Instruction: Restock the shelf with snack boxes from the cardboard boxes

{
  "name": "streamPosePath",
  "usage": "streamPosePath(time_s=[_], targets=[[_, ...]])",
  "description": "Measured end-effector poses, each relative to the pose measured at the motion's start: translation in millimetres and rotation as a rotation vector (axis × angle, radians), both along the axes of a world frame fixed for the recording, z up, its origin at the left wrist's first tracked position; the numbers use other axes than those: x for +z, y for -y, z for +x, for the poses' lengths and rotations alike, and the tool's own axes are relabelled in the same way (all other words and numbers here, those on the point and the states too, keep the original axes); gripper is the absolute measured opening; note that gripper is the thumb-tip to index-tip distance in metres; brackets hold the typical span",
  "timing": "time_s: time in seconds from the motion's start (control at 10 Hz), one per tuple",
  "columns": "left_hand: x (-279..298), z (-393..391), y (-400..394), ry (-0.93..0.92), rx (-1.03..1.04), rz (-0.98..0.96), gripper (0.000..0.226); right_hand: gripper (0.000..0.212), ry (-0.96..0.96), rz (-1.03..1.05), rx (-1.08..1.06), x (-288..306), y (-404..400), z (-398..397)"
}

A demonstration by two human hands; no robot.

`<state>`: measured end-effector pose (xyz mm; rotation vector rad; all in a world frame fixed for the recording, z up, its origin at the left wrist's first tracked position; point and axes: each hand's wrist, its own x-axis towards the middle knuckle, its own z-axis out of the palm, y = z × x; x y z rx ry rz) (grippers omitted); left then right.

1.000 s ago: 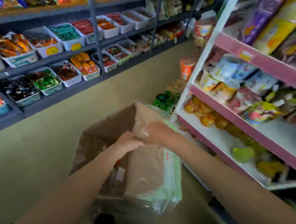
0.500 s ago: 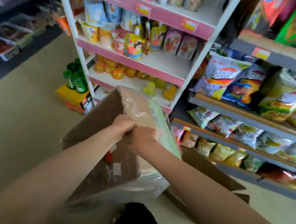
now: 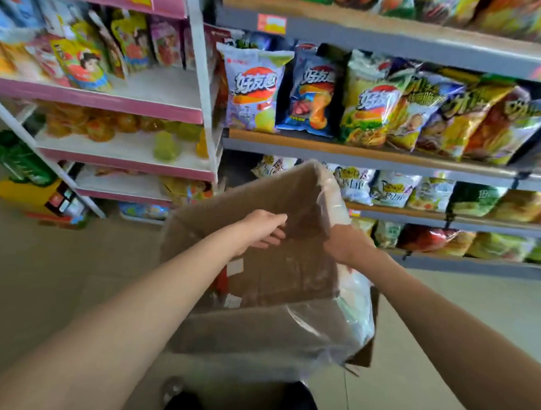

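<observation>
- The pink shelf (image 3: 91,99) at the left holds bright pouches, with orange jelly cups (image 3: 86,124) one level down.
- The left hand (image 3: 262,231) reaches into the open top of the cardboard box (image 3: 277,269); its fingers are loosely bent and hold nothing.
- The box is in the middle, above the floor (image 3: 33,284), tilted, with clear plastic wrap (image 3: 328,324) on it.
- The right hand (image 3: 346,245) grips the box's right wall.
- Chip bags (image 3: 253,91) fill the grey shelf (image 3: 378,156) at the right.
</observation>
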<state>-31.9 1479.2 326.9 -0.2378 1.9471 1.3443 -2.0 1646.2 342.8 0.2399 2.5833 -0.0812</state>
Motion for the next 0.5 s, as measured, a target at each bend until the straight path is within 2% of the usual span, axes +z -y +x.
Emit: streamPosePath(time_s=[0.1,0.2,0.3,0.4,0.5], targets=[[-9,8,-40,0.019,-0.017,-0.105,0.04,0.024,0.058,-0.064,-0.091,-9,-82,0],[-13,19,-67,-0.015,-0.053,-0.233,0.037,0.025,0.15,-0.073,-0.115,-25,-144,-1],[-19,31,-78,-0.066,-0.07,-0.324,0.024,0.021,0.25,-0.206,-0.205,-48,-180,7],[-31,39,-80,-0.035,-0.037,-0.374,0.015,0.017,0.37,-0.182,-0.048,-80,-197,23],[-35,40,-84,-0.043,-0.045,-0.449,0.015,0.016,0.377,-0.272,-0.081,-103,-198,26]])
